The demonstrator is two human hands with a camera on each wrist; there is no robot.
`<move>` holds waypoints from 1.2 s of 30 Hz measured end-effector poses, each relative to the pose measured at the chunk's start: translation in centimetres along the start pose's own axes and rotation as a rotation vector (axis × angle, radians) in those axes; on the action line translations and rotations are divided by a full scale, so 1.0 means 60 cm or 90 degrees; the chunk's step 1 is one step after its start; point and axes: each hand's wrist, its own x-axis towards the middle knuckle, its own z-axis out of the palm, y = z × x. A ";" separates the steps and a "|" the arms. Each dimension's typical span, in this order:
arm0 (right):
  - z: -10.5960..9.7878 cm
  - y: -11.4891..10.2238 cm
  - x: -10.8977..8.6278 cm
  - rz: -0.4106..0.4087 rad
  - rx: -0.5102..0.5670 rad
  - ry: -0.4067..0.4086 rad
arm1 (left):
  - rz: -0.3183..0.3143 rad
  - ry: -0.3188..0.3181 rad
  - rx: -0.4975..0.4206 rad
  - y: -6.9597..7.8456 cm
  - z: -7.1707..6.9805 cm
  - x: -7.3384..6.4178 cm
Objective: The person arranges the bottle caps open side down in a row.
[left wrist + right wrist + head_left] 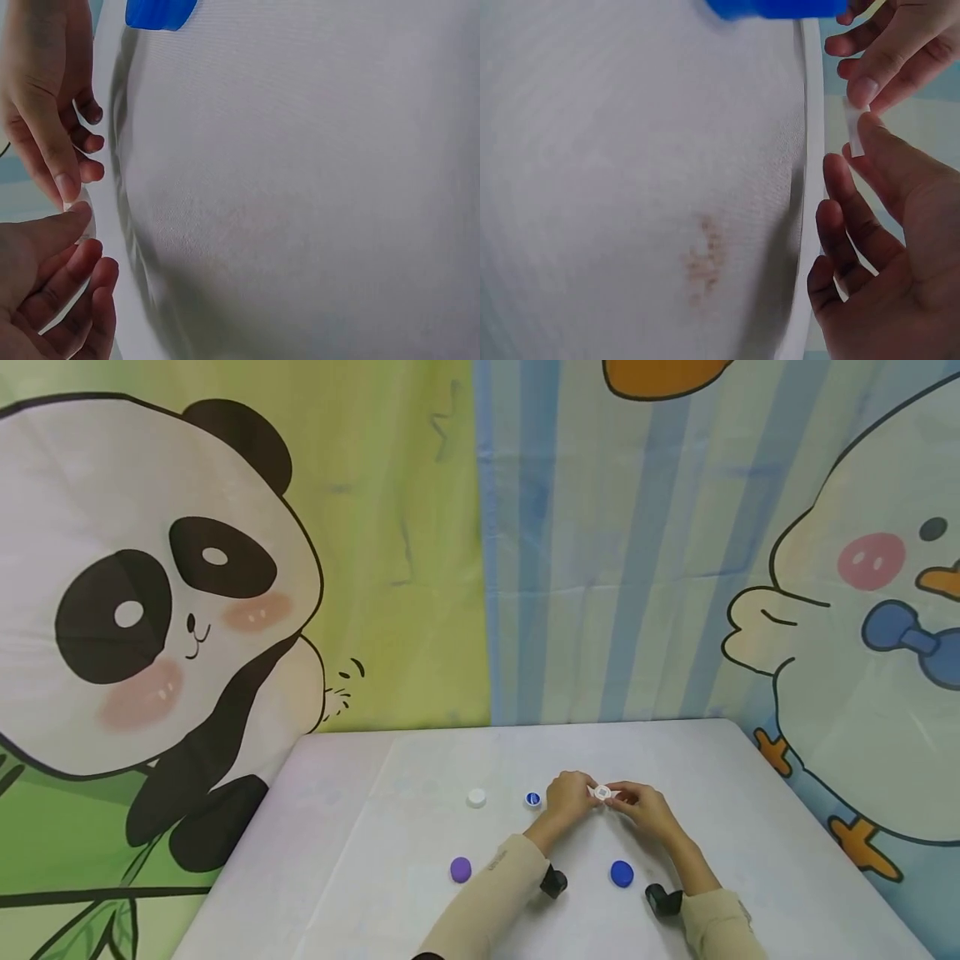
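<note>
Over the far part of the table, my left hand [567, 798] and right hand [643, 807] meet at a small white disc-like piece [602, 792] with a grey mark on its upper face. Thumb and fingers of both hands pinch it from opposite sides. The right wrist view shows the piece's pale edge [855, 133] between the two thumbs, while fingertips cover much of it in the left wrist view. Just left of my left hand lies a blue-and-white round cap [532, 800]. A plain blue cap [622, 873] sits nearer, below the hands.
A white round cap [476, 797] stands farther left on the white table [375, 860], and a purple cap [461, 869] lies in front of it. Black wrist cameras [554, 882] jut from both forearms. A printed curtain [405, 568] hangs behind the table's back edge.
</note>
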 end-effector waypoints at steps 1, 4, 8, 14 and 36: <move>0.001 0.001 0.001 0.006 0.001 -0.002 | -0.002 0.000 0.009 0.001 0.001 0.001; 0.005 0.005 0.003 0.029 0.006 -0.010 | -0.008 -0.011 0.029 0.002 0.002 0.002; 0.011 0.008 0.002 0.049 0.004 -0.026 | -0.029 -0.043 0.043 0.003 0.006 0.000; 0.014 0.009 0.001 0.041 -0.008 -0.030 | -0.041 -0.063 0.072 0.002 0.013 -0.001; -0.060 -0.087 -0.012 -0.056 -0.086 -0.057 | 0.012 -0.085 0.128 0.029 -0.080 -0.009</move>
